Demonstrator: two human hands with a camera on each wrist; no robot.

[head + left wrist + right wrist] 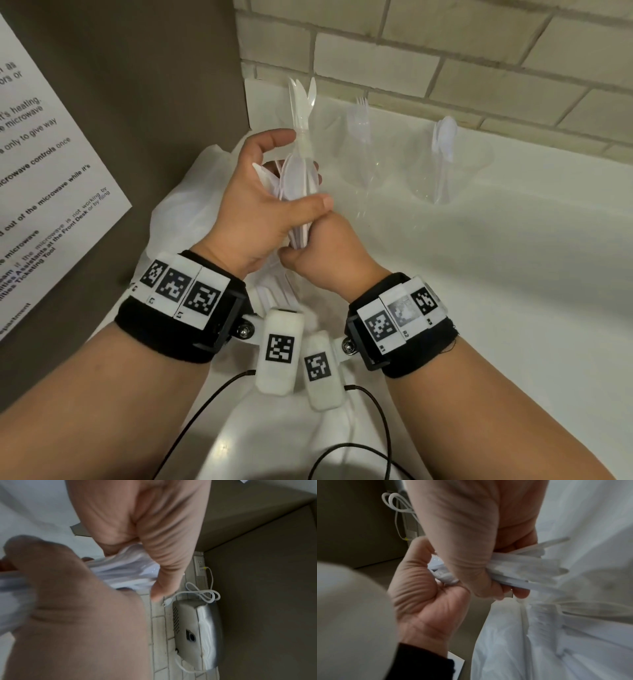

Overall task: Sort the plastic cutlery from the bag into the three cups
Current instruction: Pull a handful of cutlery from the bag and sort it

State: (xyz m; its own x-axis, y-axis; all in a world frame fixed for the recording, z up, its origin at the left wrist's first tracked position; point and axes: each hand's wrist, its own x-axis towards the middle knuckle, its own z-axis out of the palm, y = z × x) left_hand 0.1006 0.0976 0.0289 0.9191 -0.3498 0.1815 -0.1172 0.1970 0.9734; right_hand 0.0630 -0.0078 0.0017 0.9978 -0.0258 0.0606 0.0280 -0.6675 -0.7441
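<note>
My left hand (301, 192) grips a bundle of white plastic cutlery (298, 205) around its middle, above the white plastic bag (191, 205). My right hand (301, 246) pinches the bundle's lower ends just below it. The right wrist view shows the handles (527, 569) fanning out of the right hand (505, 595). Three clear cups stand by the brick wall. The left cup (330, 137) is partly hidden by my left hand, and white knives (301, 99) rise at it. The middle cup (359, 161) holds forks (361, 109). The right cup (448, 171) holds spoons (445, 137).
A white counter (479, 274) stretches to the right. A brown panel with a printed notice (51, 154) stands at the left. Black cables (342, 452) lie near the front edge. A metal appliance (202, 635) with a white cord (202, 593) shows in the left wrist view.
</note>
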